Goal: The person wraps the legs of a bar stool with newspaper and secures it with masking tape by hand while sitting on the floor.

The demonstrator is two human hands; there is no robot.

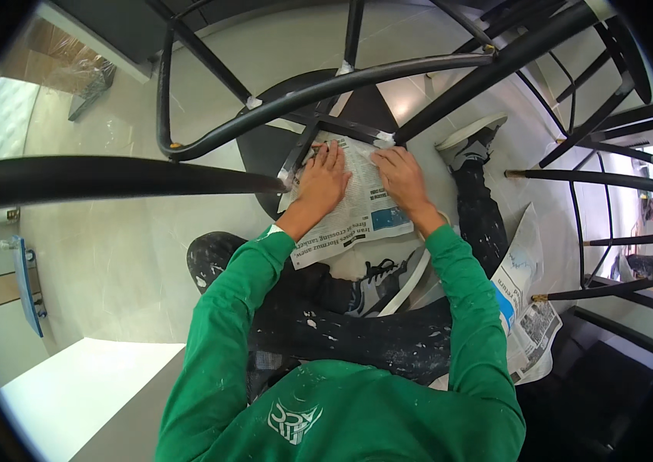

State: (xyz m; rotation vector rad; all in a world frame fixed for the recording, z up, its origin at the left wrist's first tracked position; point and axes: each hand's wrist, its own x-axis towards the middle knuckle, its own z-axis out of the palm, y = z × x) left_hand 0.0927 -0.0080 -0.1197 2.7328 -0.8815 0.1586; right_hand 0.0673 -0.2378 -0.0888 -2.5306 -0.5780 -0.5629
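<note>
Black stool legs [134, 176] around the newspaper [355, 202], more stools [588, 178] at right

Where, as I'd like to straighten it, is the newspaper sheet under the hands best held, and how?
The newspaper sheet is probably best pinched at its near edge, thumb under, fingers over, from the person's side: it's thin and that edge looks uncovered, while the left hand and right hand are at its far end.

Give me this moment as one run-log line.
left hand: flat on newspaper | right hand: at newspaper's upper edge | newspaper: partly over upturned stool's seat | other newspapers: person's right
</note>
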